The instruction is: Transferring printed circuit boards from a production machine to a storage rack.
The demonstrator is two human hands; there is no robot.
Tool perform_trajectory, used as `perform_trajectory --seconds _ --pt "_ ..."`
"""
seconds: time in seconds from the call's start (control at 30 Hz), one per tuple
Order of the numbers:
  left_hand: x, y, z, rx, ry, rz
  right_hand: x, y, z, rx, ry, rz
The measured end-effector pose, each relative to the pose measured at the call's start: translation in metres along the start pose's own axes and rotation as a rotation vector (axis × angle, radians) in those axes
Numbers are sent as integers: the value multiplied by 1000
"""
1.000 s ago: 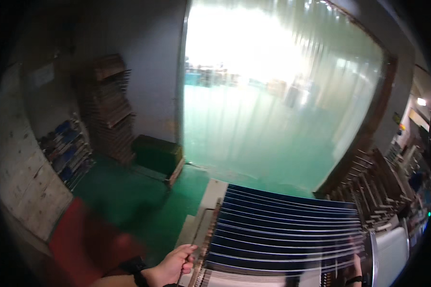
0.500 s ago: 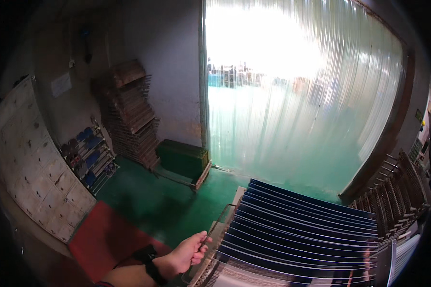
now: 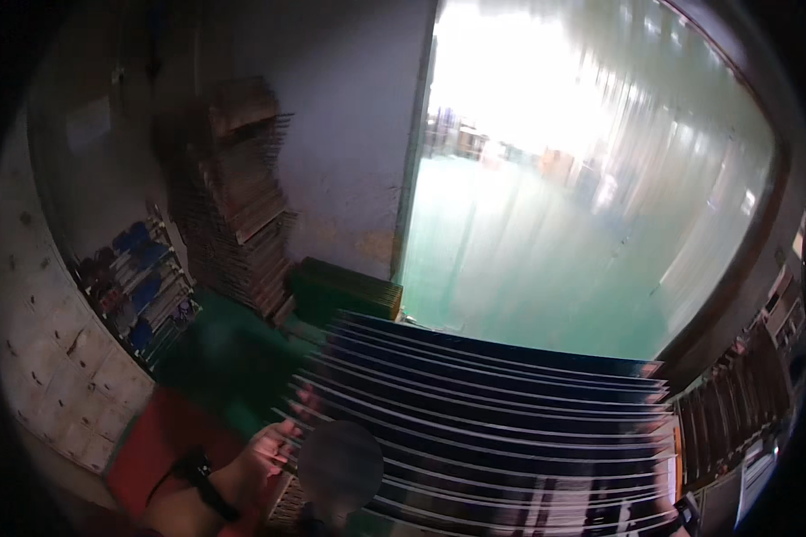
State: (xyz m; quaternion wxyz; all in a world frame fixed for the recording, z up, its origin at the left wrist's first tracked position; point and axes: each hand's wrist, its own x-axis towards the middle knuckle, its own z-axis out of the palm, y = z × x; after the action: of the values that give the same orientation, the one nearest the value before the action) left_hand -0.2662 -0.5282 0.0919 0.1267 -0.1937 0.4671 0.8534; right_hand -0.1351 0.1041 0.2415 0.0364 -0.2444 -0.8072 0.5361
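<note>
A stack of dark glossy panels (image 3: 493, 385) with pale edges fills the lower middle, on what looks like a rack (image 3: 287, 506). At the stack's near left corner my left hand (image 3: 270, 447) has its fingers curled, seemingly round the rack's thin metal handle, though motion blurs the grip. A black band is on that wrist. My right hand (image 3: 664, 492) is at the right edge of the panels, by a dark wristband. Its fingers are mostly hidden and smeared. Faint reflections show on the panel faces.
A clear strip curtain (image 3: 546, 233) hangs across the bright doorway ahead. Stacked brown racks (image 3: 237, 188) and a low green stack (image 3: 345, 291) stand far left. Lockers (image 3: 45, 349), a shoe rack (image 3: 143, 282) and a red mat (image 3: 166, 438) are left; more racks (image 3: 734, 403) are right.
The panel stack has shifted left in view, and my left hand has moved left and slightly down with its edge. My right hand has come into view on the right. The view has turned.
</note>
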Motion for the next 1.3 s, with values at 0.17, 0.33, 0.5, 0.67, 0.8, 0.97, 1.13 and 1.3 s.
perform_trajectory --seconds 0.17,0.33,0.5,0.67,0.8,0.97,1.13,1.3 --pt "35 110 -72 52 -400 0 84 -38 171 -32 -117 -8" --pt "71 147 -132 4 -63 -27 171 -23 326 -36 -185 39" --pt "120 185 -144 -5 75 -33 261 47 411 -129 -159 54" --pt "189 216 -135 1 184 -42 344 41 467 158 -224 23" --pt "272 242 -117 3 250 -32 463 36 518 227 -184 162" --pt "406 289 -96 7 304 -24 625 36 567 -50 -116 -101" --pt "556 337 -83 -11 304 -6 680 -106 628 49 -82 -123" --pt "735 368 -87 -15 233 -65 781 -109 694 273 -197 245"
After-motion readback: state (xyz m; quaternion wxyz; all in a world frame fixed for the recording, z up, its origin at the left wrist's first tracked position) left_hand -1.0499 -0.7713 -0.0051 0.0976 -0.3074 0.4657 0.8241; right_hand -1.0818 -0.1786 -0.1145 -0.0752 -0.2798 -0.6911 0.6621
